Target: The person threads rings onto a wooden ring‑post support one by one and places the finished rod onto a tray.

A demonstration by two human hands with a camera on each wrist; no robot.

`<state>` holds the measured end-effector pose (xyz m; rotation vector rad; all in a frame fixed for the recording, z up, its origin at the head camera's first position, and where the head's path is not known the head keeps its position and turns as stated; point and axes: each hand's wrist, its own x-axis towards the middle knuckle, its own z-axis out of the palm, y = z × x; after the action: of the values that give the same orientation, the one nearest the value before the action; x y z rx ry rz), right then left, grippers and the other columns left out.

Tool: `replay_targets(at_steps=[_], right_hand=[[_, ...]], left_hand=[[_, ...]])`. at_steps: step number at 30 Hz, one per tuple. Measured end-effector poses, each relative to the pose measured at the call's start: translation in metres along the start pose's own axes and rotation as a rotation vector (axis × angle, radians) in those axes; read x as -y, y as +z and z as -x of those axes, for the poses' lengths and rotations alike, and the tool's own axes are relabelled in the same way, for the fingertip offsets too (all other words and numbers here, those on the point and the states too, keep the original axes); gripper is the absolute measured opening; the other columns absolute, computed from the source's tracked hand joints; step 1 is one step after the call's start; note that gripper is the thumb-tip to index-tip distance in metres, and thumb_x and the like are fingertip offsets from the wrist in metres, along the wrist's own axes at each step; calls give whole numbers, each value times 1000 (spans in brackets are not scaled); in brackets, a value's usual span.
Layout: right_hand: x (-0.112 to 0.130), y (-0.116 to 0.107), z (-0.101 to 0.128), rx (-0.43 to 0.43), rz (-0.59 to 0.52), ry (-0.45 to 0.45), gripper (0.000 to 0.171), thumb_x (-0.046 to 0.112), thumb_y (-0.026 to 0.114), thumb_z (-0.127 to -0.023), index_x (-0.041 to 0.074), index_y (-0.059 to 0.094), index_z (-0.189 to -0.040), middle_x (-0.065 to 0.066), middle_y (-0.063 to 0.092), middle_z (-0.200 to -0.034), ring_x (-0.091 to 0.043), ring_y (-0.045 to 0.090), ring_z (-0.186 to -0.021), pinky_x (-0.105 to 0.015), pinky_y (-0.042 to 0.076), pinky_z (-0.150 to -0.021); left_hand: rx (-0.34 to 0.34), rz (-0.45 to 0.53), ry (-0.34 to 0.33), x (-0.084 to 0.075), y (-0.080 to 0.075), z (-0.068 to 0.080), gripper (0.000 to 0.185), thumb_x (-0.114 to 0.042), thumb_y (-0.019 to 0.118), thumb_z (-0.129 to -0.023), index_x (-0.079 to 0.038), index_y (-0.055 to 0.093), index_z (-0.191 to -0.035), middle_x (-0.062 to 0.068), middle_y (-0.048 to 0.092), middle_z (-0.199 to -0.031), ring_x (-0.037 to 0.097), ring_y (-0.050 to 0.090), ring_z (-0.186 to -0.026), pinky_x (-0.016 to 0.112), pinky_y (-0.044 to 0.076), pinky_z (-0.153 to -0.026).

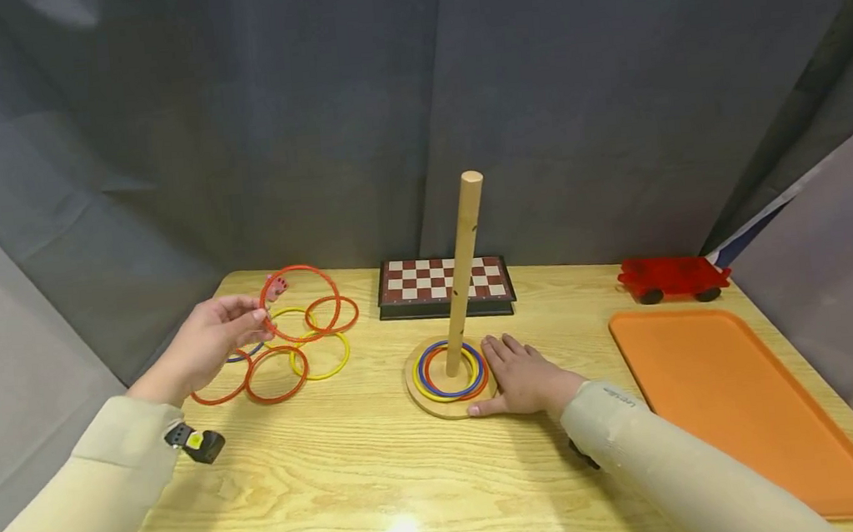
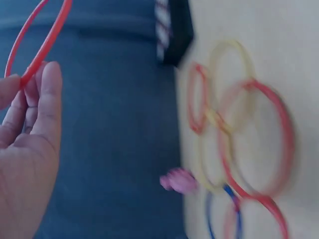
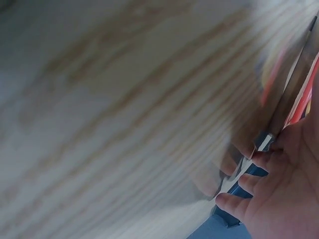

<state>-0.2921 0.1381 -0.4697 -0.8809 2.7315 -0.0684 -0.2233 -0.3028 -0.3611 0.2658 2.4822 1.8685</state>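
Note:
My left hand [image 1: 214, 341] pinches a red ring [image 1: 297, 268] between thumb and fingers, holding it raised above the loose rings. In the left wrist view that red ring [image 2: 50, 37] stands tilted at the fingertips. On the table below lie several red, yellow and blue rings, partly overlapping, among them a yellow ring [image 1: 347, 357] and a red ring [image 1: 278, 401]. My right hand [image 1: 526, 379] rests with spread fingers on the right edge of the round wooden base [image 1: 438, 407]. From the base rises a wooden peg [image 1: 463, 271], with a blue ring [image 1: 433, 346], a yellow ring and a red ring around its foot.
Behind the peg lies a chessboard box [image 1: 448, 306]. An orange tray [image 1: 754, 415] lies at the right, with a red toy wagon [image 1: 672, 277] beyond it. A small pink object [image 1: 277, 288] sits at the back left. Grey curtains [image 1: 310, 125] hang behind the table.

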Motion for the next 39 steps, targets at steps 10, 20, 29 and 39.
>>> replay_targets(at_steps=[10, 20, 29, 39], right_hand=[[0, -1, 2, -8, -24, -6, 119, 79, 58, -88, -7, 20, -160, -26, 20, -166, -50, 18, -151, -67, 24, -117], [-2, 3, 3, -16, -20, 4, 118, 80, 57, -88, -6, 21, -161, -25, 21, -166, -48, 19, -151, -66, 25, -117], [4, 0, -4, -22, 107, -24, 123, 88, 48, -85, -5, 22, -161, -24, 17, -168, -45, 10, -154, -64, 20, -120], [11, -7, -5, -15, 122, -8, 119, 83, 53, -88, -5, 21, -161, -25, 17, -168, -45, 11, -154, -63, 21, -121]], left_hand=[[42, 469, 130, -96, 41, -45, 17, 1, 56, -105, -5, 70, -98, 6, 69, -92, 16, 69, -82, 21, 57, -68], [177, 581, 157, -169, 110, -76, 18, 7, 52, -104, 0, 67, -97, 10, 67, -89, 19, 67, -79, 27, 61, -76], [164, 435, -22, -147, 141, -93, 6, 2, 57, -104, 5, 62, -105, 9, 65, -88, 16, 67, -75, 27, 61, -76], [168, 289, -154, -72, 146, -93, 12, 0, 54, -106, 9, 61, -110, 15, 63, -97, 16, 66, -77, 31, 61, -82]])
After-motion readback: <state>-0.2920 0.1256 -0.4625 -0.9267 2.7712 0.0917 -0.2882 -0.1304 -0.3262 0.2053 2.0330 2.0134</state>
